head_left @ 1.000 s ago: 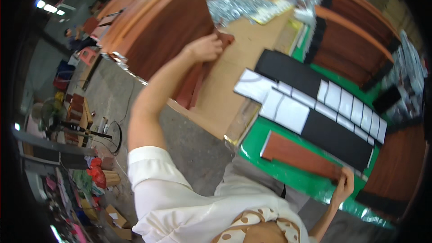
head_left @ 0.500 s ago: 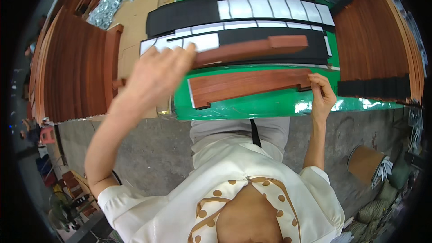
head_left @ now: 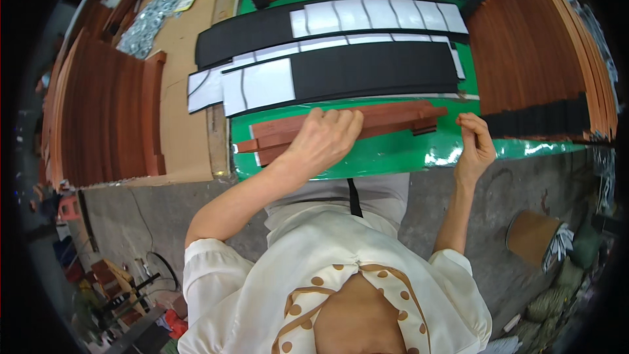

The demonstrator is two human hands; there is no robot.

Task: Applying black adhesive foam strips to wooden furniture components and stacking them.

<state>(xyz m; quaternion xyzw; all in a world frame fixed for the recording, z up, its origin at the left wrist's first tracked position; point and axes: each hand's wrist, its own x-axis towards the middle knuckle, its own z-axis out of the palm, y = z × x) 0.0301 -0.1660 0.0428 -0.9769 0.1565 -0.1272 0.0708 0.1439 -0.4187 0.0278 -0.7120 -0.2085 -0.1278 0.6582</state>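
My left hand (head_left: 327, 136) is closed around a reddish-brown wooden strip (head_left: 270, 141), gripping it from above near its middle. The strip lies slightly slanted over a wider wooden board (head_left: 280, 126) with notched ends, on the green work surface (head_left: 314, 172) at the near edge; whether the two touch all along is hard to tell. Just past the strip's right end is my right hand (head_left: 477, 144), thumb and fingertips pinched together. Anything between those fingertips is too small to see. Beyond the board lie long black pads (head_left: 377, 69) with white backing sheets (head_left: 257, 85).
Stacked wooden boards stand at the left (head_left: 105, 111) and right (head_left: 531, 52), the right stack with black ends (head_left: 537, 118). Metal hardware (head_left: 141, 36) is heaped on cardboard (head_left: 187, 118) at the far left. A brown bin (head_left: 532, 239) is on the floor at right.
My left hand has brought the wooden strip nearer and down from above the black pads onto the board. My right hand has come off the board's right end and sits slightly to the right.
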